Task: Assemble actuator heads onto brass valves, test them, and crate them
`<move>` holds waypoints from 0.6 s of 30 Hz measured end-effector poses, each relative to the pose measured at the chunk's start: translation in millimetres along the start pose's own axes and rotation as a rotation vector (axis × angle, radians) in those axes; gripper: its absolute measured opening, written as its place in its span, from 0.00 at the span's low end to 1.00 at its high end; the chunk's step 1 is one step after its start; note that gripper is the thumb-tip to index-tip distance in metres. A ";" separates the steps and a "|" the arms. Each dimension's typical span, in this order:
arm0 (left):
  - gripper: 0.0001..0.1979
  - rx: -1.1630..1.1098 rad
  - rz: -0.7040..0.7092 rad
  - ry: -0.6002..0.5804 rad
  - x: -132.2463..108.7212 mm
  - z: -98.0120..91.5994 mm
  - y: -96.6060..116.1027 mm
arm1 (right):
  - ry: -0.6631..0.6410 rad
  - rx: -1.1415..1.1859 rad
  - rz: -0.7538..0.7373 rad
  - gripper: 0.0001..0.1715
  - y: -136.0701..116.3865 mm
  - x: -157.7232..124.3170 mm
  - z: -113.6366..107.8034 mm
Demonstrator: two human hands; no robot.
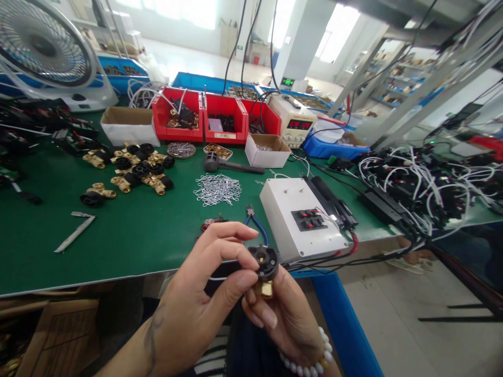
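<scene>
Just beyond the bench's front edge, my right hand (293, 309) grips a brass valve fitting (265, 289) with a round black plastic cap. The cap faces up and shows a brass centre and small screws. My left hand (206, 285) comes from the left, its thumb and index fingertip pinched at the cap's near left edge. Whatever sits between those fingertips is too small or hidden to name. Behind the hands lie blue-handled cutters (251, 217), partly covered, and a small red-and-black bundle (212, 222). A pile of wire clips (218, 189) rests farther back.
Several brass valves (137, 170) stand on the green bench (129, 230) at left. A black mallet (236, 165) lies before red bins (178, 118). A grey-white switch box (301, 217) is right, near tangled white cables (416, 183) and a power supply (293, 123).
</scene>
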State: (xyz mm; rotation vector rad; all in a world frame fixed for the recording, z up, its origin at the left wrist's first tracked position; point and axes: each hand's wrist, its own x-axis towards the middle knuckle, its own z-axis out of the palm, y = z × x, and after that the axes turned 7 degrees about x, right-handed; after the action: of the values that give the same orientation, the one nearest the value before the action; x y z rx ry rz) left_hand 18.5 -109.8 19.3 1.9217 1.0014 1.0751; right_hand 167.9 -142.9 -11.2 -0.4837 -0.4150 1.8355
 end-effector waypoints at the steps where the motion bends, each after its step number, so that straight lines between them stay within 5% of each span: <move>1: 0.03 -0.019 -0.021 -0.016 0.4 -0.6 0.4 | -0.009 0.004 0.001 0.15 0.6 -0.2 -0.9; 7: 0.07 -0.184 -0.072 -0.094 -0.2 -0.5 1.7 | -0.035 0.059 0.064 0.16 3.5 -1.9 -3.7; 13: 0.11 -0.192 -0.085 0.052 1.2 -1.2 -3.8 | -0.024 0.187 0.172 0.19 1.7 -0.1 -5.9; 15: 0.07 -0.192 -0.116 -0.021 -0.2 -4.6 -10.8 | -0.039 0.212 0.223 0.20 5.0 -0.1 -6.4; 18: 0.18 -0.196 -0.132 -0.275 -6.4 -10.4 -21.8 | -0.098 0.157 0.339 0.23 11.0 -0.4 -7.9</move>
State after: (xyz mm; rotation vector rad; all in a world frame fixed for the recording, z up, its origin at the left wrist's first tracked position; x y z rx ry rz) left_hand 0.8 -103.4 2.8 1.7605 0.8242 0.7778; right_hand 163.2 -146.2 -23.5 -0.3728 -0.2630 2.2065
